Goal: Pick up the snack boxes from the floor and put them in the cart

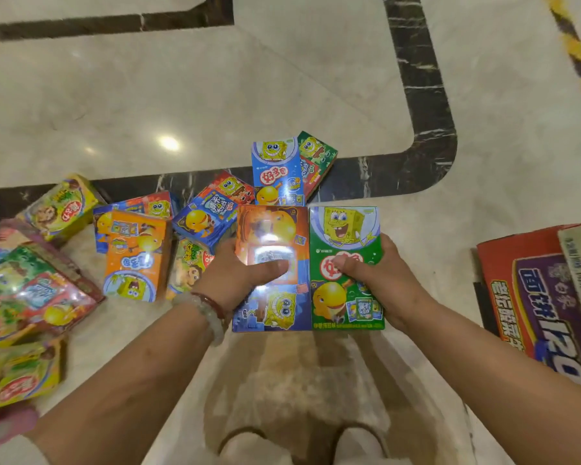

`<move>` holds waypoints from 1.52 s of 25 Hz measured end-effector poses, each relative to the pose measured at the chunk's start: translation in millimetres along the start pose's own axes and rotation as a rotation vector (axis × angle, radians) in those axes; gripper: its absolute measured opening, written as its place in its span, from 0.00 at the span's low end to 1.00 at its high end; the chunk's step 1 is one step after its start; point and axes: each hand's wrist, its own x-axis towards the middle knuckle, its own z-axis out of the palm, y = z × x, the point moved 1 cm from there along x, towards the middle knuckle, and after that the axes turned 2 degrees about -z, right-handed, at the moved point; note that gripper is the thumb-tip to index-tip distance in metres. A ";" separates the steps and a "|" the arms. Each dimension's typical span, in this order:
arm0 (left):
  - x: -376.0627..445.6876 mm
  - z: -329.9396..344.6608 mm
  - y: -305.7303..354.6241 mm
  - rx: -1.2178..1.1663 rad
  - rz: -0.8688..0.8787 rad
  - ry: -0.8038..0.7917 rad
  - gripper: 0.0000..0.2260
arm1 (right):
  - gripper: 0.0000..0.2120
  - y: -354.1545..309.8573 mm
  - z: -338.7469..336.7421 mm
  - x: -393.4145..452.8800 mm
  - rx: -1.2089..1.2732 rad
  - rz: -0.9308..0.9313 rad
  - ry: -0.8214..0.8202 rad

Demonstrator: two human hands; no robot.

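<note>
My left hand [239, 273] grips an orange and blue snack box [272, 236] by its left edge, thumb across the front. My right hand [376, 280] grips a green snack box [346, 229] by its right edge. The two boxes are held side by side, touching, above the floor. Behind them a blue box [277, 169] and a green and red box [317, 159] stand on the floor. Several more boxes lie to the left, among them an orange box [135, 260], a blue box [205, 219] and a yellow box [61, 206]. No cart is in view.
A large red and purple carton [534, 303] sits on the floor at the right edge. More snack boxes pile up at the far left [31, 297]. The marble floor [215, 95] has a dark inlaid band [426, 105]. My feet [302, 444] are at the bottom.
</note>
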 end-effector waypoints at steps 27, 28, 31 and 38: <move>-676.2 -51.8 737.2 0.019 1.132 -0.101 0.40 | 0.37 -811.1 -18.4 -610.4 0.053 -1.088 -0.044; -681.7 -52.6 738.8 0.020 1.134 -0.117 0.42 | 0.39 -809.9 -21.2 -621.3 0.042 -1.102 -0.010; -694.8 -53.9 739.8 0.029 1.146 -0.189 0.42 | 0.39 -798.1 -26.7 -651.2 0.038 -1.119 0.118; -699.3 -12.6 734.7 0.167 1.097 -0.553 0.41 | 0.40 -725.5 -44.6 -725.3 0.142 -1.070 0.569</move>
